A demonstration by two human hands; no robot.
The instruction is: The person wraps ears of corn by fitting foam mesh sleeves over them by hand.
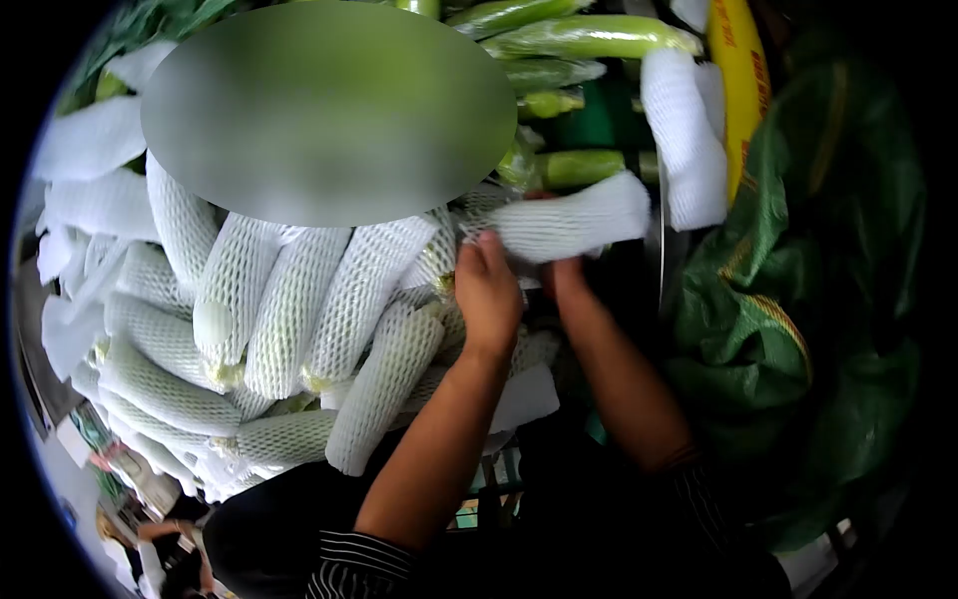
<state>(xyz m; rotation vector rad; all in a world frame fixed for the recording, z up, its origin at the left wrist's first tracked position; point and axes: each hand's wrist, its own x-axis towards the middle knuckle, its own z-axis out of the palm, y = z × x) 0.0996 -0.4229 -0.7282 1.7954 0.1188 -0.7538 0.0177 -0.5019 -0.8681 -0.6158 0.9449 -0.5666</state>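
Observation:
A white foam net sleeve (584, 220) lies across both my hands, its one end pointing right. My left hand (489, 295) is closed on the sleeve's left end, thumb and fingers pressed together. Behind and under the sleeve is my right hand (566, 278), wrapped round it, with most of its fingers hidden. Whether a vegetable is inside this sleeve I cannot tell. Left of my hands, a pile of long pale-green vegetables in white foam nets (289, 319) is heaped up. One netted vegetable (384, 389) slants on the near side of the pile, beside my left forearm.
Long green vegetables in clear film (589, 38) lie at the back. More white foam sleeves (684, 140) hang at the right, near a yellow printed bag (738, 90). A dark green woven sack (758, 329) stands on the right. A blurred oval hides the back left. Other people show at lower left.

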